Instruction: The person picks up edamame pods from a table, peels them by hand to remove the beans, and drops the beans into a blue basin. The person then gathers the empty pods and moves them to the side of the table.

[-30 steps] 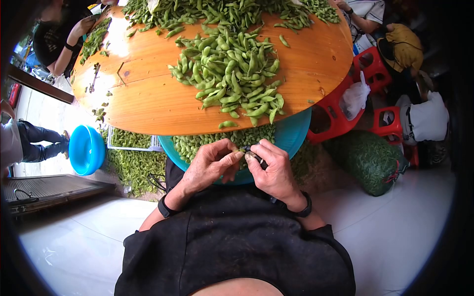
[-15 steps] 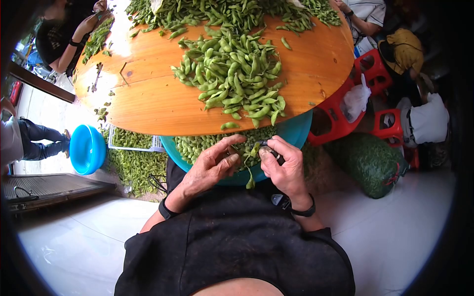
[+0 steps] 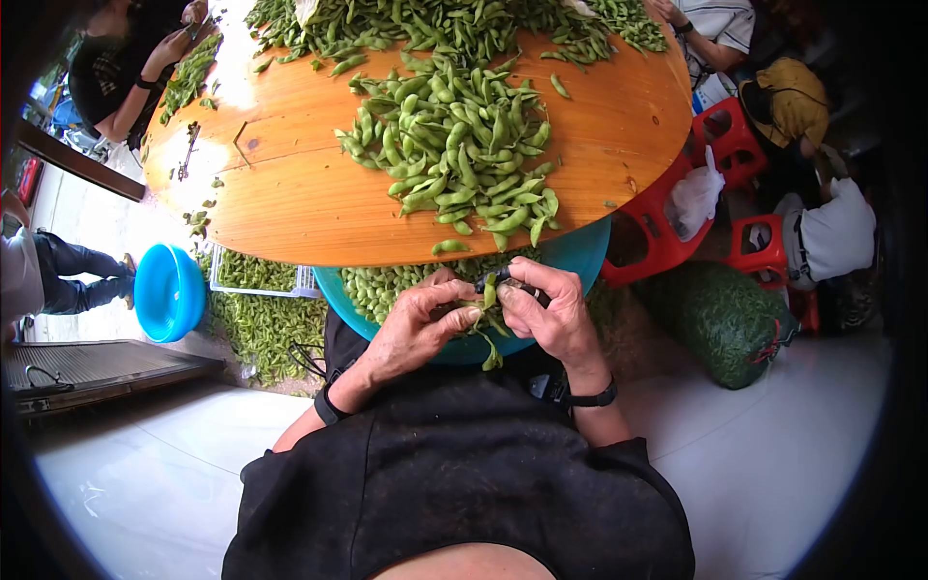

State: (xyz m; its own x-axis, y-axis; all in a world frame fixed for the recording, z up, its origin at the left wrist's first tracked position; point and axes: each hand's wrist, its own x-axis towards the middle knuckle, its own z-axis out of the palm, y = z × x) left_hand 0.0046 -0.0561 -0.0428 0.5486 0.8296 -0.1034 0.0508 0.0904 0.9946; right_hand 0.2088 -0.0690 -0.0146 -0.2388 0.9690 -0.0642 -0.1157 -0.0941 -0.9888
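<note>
Over the bowl, my left hand (image 3: 425,314) is closed, thumb and fingers pinching a small sprig of green soybean pods (image 3: 490,292). One pod stands up between the hands and another hangs below. My right hand (image 3: 556,311) is closed around a small dark tool (image 3: 495,276), its tip right beside the upright pod; the fingers hide most of it. Below both hands is a teal bowl (image 3: 590,253) with many shelled green beans (image 3: 372,290) in it. The wooden table's (image 3: 290,222) near edge overhangs the bowl, and a heap of soybean pods (image 3: 464,145) lies on it.
To the left are a blue basin (image 3: 169,290) and a white crate (image 3: 256,280), with pods spread on the floor. A full green sack (image 3: 720,324) and red stools (image 3: 759,242) stand at right. Other people sit around the table; one person stands at far left.
My left hand has moved right and its fingers have closed on the pod sprig. My right hand has shifted slightly, with the upright pod now between both hands.
</note>
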